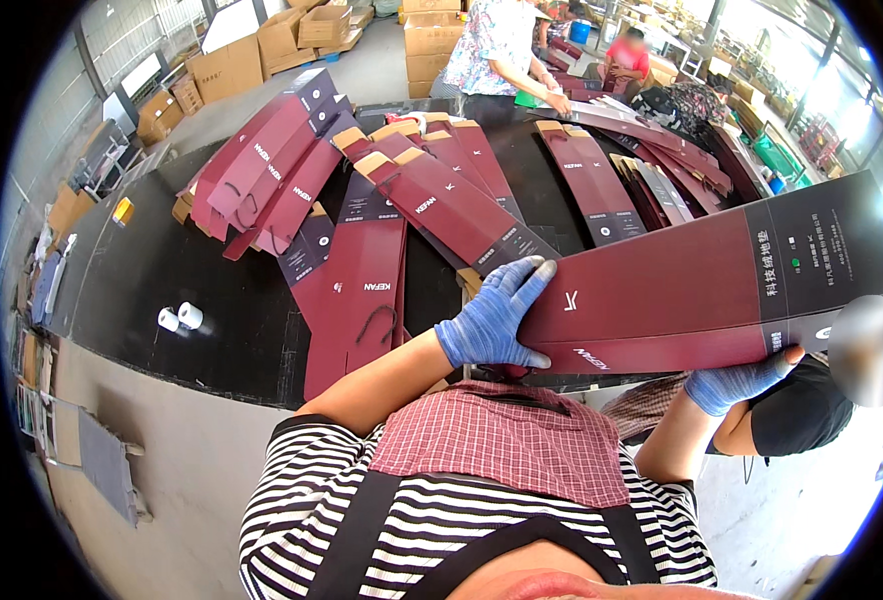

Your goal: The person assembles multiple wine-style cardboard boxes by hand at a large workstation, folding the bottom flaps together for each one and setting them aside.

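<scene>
A long maroon cardboard box [652, 280] with a dark grey right end is held up in front of my chest, tilted upward to the right. My left hand [497, 315], in a blue knitted glove, grips its left end, fingers over the upper face and thumb along the lower edge. From below, my right hand [742, 385], gloved the same way but with a bare thumb tip, holds the lower edge near the dark end; most of its fingers are hidden. Behind the left hand, a flattened maroon box with a brown open flap [442, 200] lies across others on the black table [222, 320].
Stacked maroon boxes with cord handles [272, 165] stand at the table's left. Two white rolls [190, 316] lie near its front edge. More boxes [592, 180] spread rightward. A person in a floral top [497, 50] works across the table; another person [802, 405] is close at right.
</scene>
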`<state>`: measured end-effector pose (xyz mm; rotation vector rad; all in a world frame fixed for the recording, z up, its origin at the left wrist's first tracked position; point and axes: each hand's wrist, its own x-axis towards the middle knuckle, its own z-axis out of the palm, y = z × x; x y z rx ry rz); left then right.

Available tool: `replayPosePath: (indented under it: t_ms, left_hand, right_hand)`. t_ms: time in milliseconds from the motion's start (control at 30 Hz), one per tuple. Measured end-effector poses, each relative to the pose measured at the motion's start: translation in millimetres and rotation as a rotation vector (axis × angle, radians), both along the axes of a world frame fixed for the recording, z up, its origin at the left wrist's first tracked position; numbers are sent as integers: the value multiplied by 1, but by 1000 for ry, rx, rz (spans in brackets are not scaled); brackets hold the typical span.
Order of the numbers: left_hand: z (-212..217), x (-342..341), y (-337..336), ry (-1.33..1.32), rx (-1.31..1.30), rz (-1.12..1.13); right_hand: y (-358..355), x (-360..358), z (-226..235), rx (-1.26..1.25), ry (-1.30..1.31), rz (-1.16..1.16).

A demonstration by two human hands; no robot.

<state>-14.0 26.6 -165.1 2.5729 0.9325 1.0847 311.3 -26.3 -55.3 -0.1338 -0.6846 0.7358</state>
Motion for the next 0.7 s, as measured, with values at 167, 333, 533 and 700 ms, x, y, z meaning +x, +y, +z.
replayPosePath:
  t_ms: [167, 333, 533, 700]
  left_hand:
    - [17, -5, -16, -49, -13, 1]
    - [51, -48, -11, 52, 104, 328]
    - [68, -171, 21, 370, -109, 928]
    - [55, -283, 68, 603, -295, 1327]
  right_hand:
    - [10, 11, -1, -52, 44, 129]
    - [54, -7, -21, -173, -282, 155]
    - [82, -25, -145, -781, -766, 62]
    - [72, -22, -302, -1008, -1390, -248]
